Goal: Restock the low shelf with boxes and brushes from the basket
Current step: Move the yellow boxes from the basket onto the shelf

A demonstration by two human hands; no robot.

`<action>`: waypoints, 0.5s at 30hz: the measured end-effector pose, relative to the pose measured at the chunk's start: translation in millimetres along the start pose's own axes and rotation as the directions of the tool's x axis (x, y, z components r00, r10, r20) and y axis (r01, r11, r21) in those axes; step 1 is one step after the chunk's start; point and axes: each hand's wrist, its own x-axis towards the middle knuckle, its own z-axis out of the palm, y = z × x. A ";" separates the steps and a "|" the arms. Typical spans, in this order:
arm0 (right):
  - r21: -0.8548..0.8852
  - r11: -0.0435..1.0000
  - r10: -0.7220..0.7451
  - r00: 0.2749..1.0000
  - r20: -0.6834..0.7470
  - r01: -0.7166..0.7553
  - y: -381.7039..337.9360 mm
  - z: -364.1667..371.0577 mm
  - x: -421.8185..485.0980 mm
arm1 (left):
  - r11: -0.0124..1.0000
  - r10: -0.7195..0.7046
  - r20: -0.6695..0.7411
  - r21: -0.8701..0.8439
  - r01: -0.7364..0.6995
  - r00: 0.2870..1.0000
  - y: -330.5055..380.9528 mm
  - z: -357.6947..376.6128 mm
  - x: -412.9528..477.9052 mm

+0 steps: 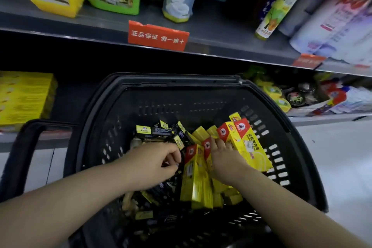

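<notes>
Boxes (193, 177) in the basket (173, 81) are gripped by the right hand (223, 161), likely to be lifted out. The left hand (159, 159) is curled; its hold cannot be told.

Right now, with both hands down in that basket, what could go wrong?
1. The yellow boxes stand loosely on end and lean on each other. Pulling one out with the right hand could topple its neighbours deeper into the basket.
2. The black boxes lie jumbled beside the left hand. Digging through them may dent a box or snag a finger on a corner.
</notes>
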 end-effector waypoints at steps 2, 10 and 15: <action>-0.032 0.999 0.034 0.983 -0.180 -0.041 4.5 -3.2 4.0 | 0.999 -0.028 0.015 -0.027 0.028 1.000 -5.3 0.7 -1.6; 0.137 0.964 0.250 0.951 -0.184 -0.227 37.2 -7.3 13.4 | 0.981 -0.086 -0.012 -0.175 0.083 0.996 -11.5 -0.9 -6.5; 0.442 0.895 0.219 0.924 -0.313 -0.063 18.7 -31.6 -4.1 | 0.931 -0.171 -0.018 -0.331 0.156 0.985 -9.1 -1.4 -4.3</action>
